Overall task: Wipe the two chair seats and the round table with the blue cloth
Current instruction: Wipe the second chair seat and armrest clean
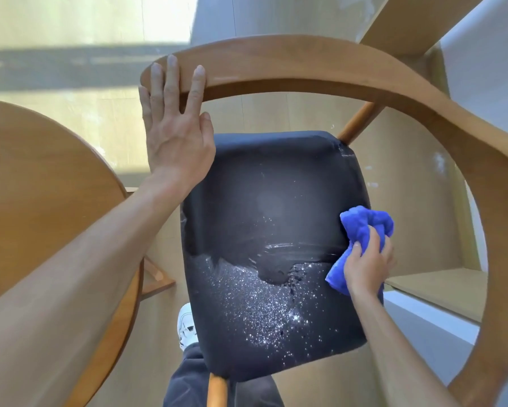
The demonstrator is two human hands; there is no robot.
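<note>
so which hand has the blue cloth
The right hand grips the blue cloth at the seat's edge; the left hand rests flat on the backrest.

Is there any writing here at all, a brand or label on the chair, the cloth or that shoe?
None can be read.
Blue cloth: no tag or print in view.
Dark chair seat: only glittering droplets and wipe streaks, no label.
White shoe: a dark mark on top, too small and blurred to read.

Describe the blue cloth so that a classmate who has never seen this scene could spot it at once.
Find the dark chair seat beneath the curved wooden backrest. At the seat's right edge, the right hand grips the blue cloth, bunched up. It is the only bright blue thing among wood and black.
</note>
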